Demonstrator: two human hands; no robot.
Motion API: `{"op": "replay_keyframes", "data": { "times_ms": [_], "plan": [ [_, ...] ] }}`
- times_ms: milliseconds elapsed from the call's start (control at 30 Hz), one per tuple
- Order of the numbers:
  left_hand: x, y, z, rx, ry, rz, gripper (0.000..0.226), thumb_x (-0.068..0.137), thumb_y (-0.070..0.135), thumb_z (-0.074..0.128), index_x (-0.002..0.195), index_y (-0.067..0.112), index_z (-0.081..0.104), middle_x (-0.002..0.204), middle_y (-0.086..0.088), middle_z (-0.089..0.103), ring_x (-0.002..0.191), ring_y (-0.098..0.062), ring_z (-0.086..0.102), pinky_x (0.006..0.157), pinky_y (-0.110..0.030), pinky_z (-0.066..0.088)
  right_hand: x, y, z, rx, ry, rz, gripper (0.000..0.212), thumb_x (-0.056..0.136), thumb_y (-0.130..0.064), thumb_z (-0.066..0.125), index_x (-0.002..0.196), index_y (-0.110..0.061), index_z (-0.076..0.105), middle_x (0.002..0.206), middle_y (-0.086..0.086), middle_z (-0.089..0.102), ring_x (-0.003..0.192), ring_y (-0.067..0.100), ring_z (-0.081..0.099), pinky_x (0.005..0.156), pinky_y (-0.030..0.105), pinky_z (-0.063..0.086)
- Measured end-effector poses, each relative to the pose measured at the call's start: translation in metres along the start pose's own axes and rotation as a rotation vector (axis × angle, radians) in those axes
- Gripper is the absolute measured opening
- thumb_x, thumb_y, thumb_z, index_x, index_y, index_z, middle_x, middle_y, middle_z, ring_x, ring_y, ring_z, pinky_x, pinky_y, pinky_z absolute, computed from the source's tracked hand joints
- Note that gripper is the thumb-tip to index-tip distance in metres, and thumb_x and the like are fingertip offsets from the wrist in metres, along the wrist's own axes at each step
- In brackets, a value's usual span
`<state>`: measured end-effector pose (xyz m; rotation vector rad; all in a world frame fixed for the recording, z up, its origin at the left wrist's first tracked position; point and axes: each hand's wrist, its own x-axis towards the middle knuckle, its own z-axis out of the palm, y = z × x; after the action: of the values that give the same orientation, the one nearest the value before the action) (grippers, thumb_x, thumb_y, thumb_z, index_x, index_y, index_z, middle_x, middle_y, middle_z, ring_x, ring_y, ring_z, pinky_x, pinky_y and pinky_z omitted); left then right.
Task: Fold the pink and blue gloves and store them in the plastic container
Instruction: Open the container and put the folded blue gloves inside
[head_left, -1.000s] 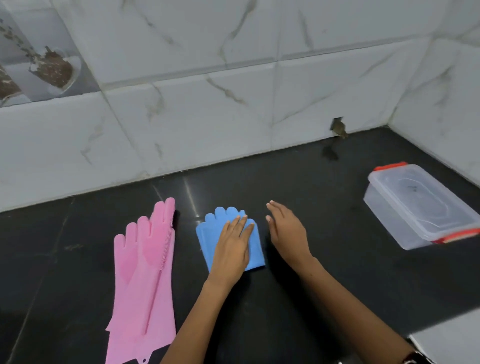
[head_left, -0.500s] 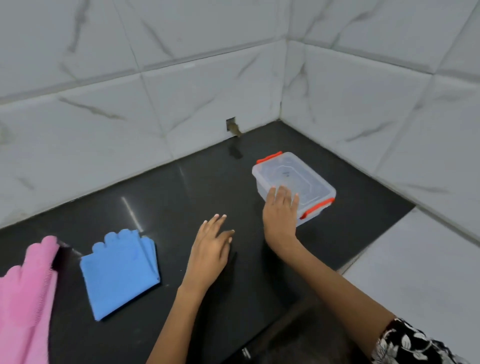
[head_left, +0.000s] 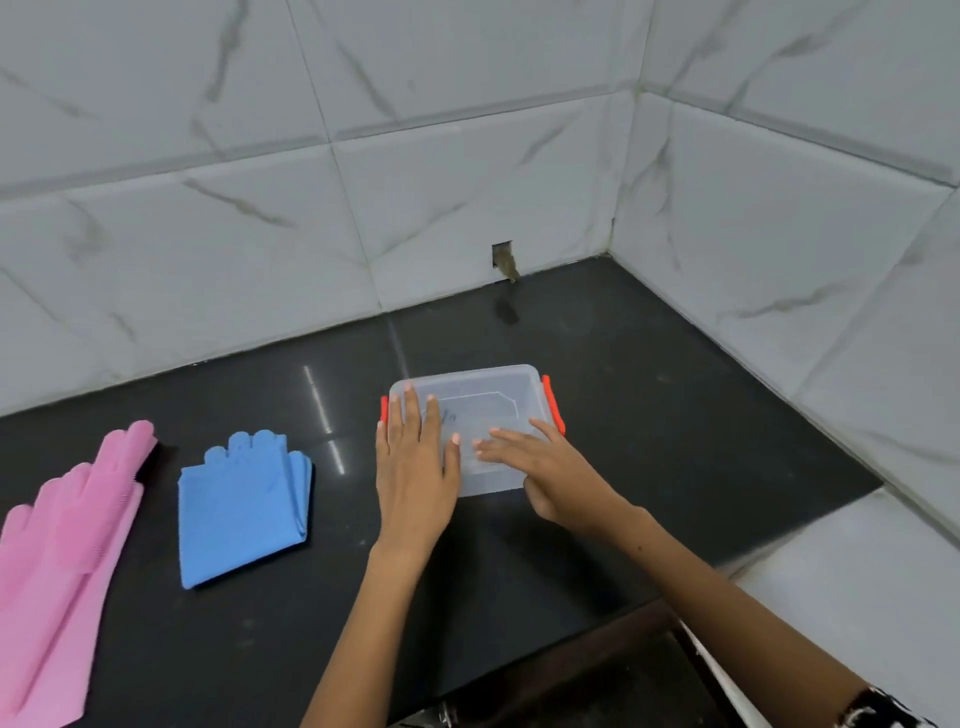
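The clear plastic container (head_left: 514, 395) with red clips stands lid-on at the middle of the black counter. My left hand (head_left: 415, 467) lies flat on the left part of its lid, fingers spread. My right hand (head_left: 545, 467) holds the container's near right corner, fingers across the lid and thumb down at the front wall. The blue gloves (head_left: 239, 504) lie folded into a flat stack left of the container, apart from both hands. Further left, at the frame's edge, the pink gloves (head_left: 67, 535) lie stretched out, one on the other.
The black counter (head_left: 649, 415) ends against white marble-look tiled walls at the back and right, meeting in a corner. A small hole (head_left: 503, 260) sits in the back wall just above the counter. A white ledge (head_left: 857, 561) borders the counter at the right front.
My left hand left the folded blue gloves and moved right. Both hands reached the container, which now sits closer to the blue gloves and turned. The view swung right.
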<state>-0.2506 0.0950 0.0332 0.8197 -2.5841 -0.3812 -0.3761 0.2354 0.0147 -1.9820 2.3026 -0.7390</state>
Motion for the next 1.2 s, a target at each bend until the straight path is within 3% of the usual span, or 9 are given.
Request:
{"op": "replay_keyframes", "data": {
  "times_ms": [100,267,433,567,733,833,900,1000,1200],
  "plan": [
    [0.015,0.008,0.008,0.070,-0.098,-0.042,0.055,0.101,0.026,0.029,0.150,0.012,0.010,0.160,-0.010,-0.006,0.148,-0.024,-0.007,0.119,-0.038,-0.002,-0.001,0.003,-0.004,0.232,0.067,0.054,0.052,0.078,0.010,0.045,0.118,-0.017,0.064,0.135,-0.007,0.056,0.136,0.011,0.038,0.119,0.037,0.014],
    [0.038,0.024,0.024,0.000,-0.244,-0.110,0.056,0.102,0.035,0.022,0.151,0.014,0.004,0.160,-0.010,-0.007,0.147,-0.024,-0.009,0.119,-0.041,-0.001,0.018,0.013,-0.008,0.240,0.482,0.335,0.033,0.085,0.004,0.053,0.113,-0.008,0.065,0.135,0.005,0.055,0.128,0.017,0.048,0.112,0.043,0.033],
    [0.041,0.025,0.038,0.063,-0.248,-0.083,0.060,0.100,0.044,0.018,0.151,0.017,0.000,0.160,-0.010,-0.007,0.148,-0.024,-0.006,0.119,-0.041,0.001,0.052,0.027,-0.009,0.388,0.221,0.746,0.044,0.100,-0.026,0.038,0.138,-0.005,0.039,0.129,0.013,0.058,0.116,0.025,0.057,0.096,0.039,0.049],
    [0.042,0.017,0.042,0.082,-0.225,-0.081,0.060,0.100,0.045,0.018,0.151,0.018,-0.001,0.160,-0.008,-0.006,0.148,-0.022,-0.005,0.119,-0.039,0.001,0.063,0.030,-0.002,0.380,0.267,0.768,0.029,0.099,-0.024,0.035,0.087,-0.010,0.057,0.082,0.005,0.064,0.072,0.018,0.061,0.065,0.034,0.050],
    [0.042,0.016,0.045,0.087,-0.210,-0.094,0.060,0.100,0.045,0.017,0.151,0.020,-0.003,0.160,-0.005,-0.007,0.148,-0.021,-0.005,0.119,-0.038,0.000,0.056,0.043,0.000,0.521,0.313,0.833,0.038,0.100,-0.022,0.034,0.069,-0.006,0.049,0.070,0.011,0.057,0.067,0.024,0.055,0.061,0.032,0.043],
    [0.042,0.016,0.046,0.079,-0.204,-0.095,0.058,0.100,0.043,0.017,0.151,0.020,-0.002,0.161,-0.004,-0.006,0.148,-0.021,-0.005,0.119,-0.038,0.000,0.055,0.043,-0.003,0.354,0.247,0.818,0.033,0.101,-0.025,0.030,0.099,-0.006,0.057,0.106,0.012,0.065,0.106,0.032,0.060,0.091,0.043,0.046],
    [0.042,0.016,0.046,0.050,-0.197,-0.094,0.056,0.101,0.039,0.018,0.151,0.020,0.001,0.161,-0.004,-0.004,0.148,-0.019,-0.005,0.119,-0.037,-0.002,0.063,0.035,-0.002,0.093,0.162,0.728,0.044,0.102,-0.029,0.026,0.141,-0.009,0.032,0.149,0.010,0.036,0.141,0.027,0.028,0.114,0.051,0.020],
    [0.041,0.015,0.043,0.003,-0.166,-0.102,0.051,0.102,0.030,0.019,0.151,0.019,0.007,0.161,-0.001,0.001,0.148,-0.016,-0.003,0.119,-0.035,-0.004,0.079,0.017,0.006,-0.084,0.024,0.495,0.048,0.102,-0.029,0.022,0.148,-0.014,0.018,0.159,0.004,0.013,0.147,0.019,0.008,0.117,0.049,0.007],
    [0.042,-0.002,0.029,0.115,-0.138,-0.051,0.054,0.099,0.015,0.026,0.150,0.013,0.009,0.160,-0.004,0.008,0.148,-0.014,0.006,0.118,-0.034,-0.006,0.083,0.014,0.022,-0.248,-0.048,0.414,0.050,0.102,-0.035,0.019,0.149,-0.019,0.015,0.160,0.002,0.010,0.147,0.019,0.007,0.118,0.045,0.007]
  ]
}}
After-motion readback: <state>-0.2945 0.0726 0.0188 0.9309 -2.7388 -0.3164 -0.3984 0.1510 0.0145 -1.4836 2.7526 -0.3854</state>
